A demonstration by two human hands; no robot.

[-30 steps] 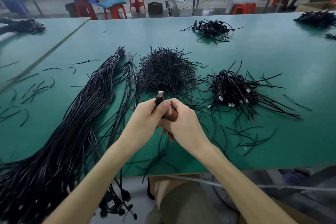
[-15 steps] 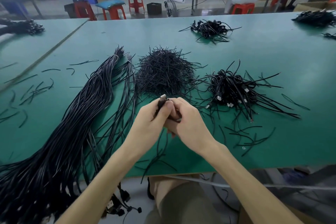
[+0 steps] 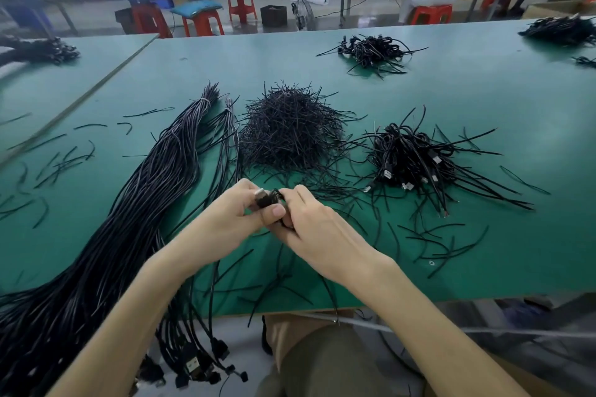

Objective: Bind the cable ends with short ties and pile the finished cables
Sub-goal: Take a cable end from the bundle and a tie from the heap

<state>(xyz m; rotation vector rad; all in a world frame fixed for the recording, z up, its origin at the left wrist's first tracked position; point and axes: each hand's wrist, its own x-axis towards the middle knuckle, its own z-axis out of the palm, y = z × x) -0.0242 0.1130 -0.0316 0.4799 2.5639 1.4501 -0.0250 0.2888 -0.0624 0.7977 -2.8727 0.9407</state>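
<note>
1. Head view, far left: stray ties [image 3: 61, 161] lie scattered over the green surface [image 3: 483, 100], well apart from the work.
2. Beside them, a thick bundle of unbound cables [image 3: 129, 203] runs from mid-surface to the near edge, where its plugs hang over.
3. Near the front edge, the left hand [image 3: 232, 222] pinches a cable end [image 3: 264, 200]. Its silver plug points up and away, and the thumb presses across the black bunch of cable below it. The fingers [image 3: 274, 211] are closed narrow on it.
4. The right hand [image 3: 319, 229] meets it from the other side, its fingers [image 3: 300, 193] curled tight onto the same cable end. Whether a tie is already round it cannot be told, as the hands hide that spot.
5. The step in hand is probably the binding itself. It would go best with the left hand steadying the bunch just below the plug while the right draws the tie snug. The tie's tails should then be twisted together close against the cable, firm enough that nothing springs loose but not so hard as to kink the wire.
6. Just beyond the hands sits the heap of short ties [image 3: 290, 132], within easy reach for the next cable.
7. To the right lies the pile of finished cables [image 3: 409, 155], some plugs showing. The bound cable belongs on top of it, clear of the loose ties near the edge.
8. Farther back on the right, another small pile [image 3: 374, 50] rests alone.
</note>
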